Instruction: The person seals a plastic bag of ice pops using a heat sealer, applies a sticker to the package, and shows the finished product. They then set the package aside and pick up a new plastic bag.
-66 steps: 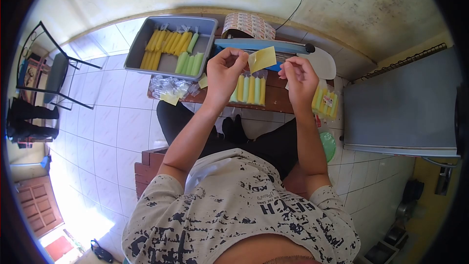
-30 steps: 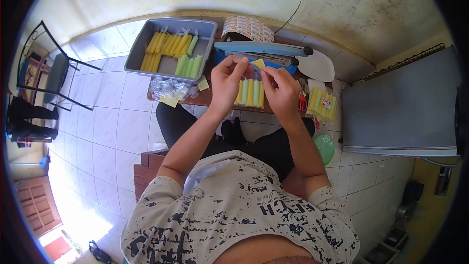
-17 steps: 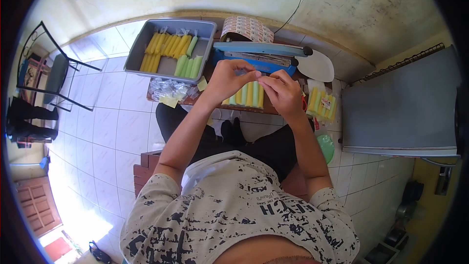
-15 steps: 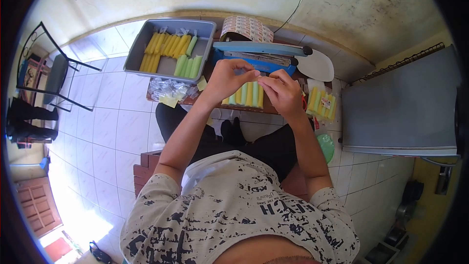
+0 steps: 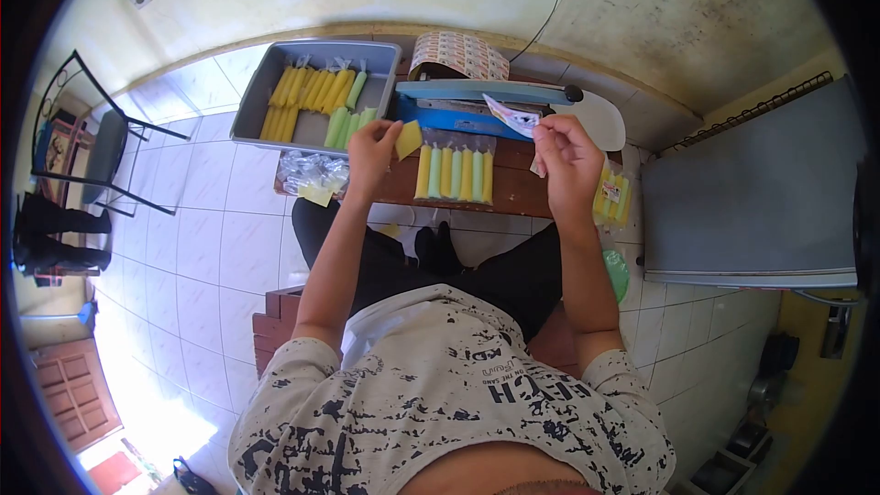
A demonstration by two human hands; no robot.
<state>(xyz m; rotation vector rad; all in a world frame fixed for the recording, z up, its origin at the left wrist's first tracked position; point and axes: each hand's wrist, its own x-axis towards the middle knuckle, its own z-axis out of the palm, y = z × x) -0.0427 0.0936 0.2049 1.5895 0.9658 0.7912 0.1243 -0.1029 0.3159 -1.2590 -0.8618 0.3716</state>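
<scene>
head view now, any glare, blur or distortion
Head view: glare washes out the floor near the door; head view: fisheye distortion bows the floor lines, corners black; head view: print on the label in the right hand too small to read.

brn bench (image 5: 521, 194) w/ gray tray (image 5: 381, 75) far left, clr plastic (image 5: 314, 168) near left, blue device (image 5: 458, 121) far ctr, bagged tubes (image 5: 456, 174) near ctr.
</scene>
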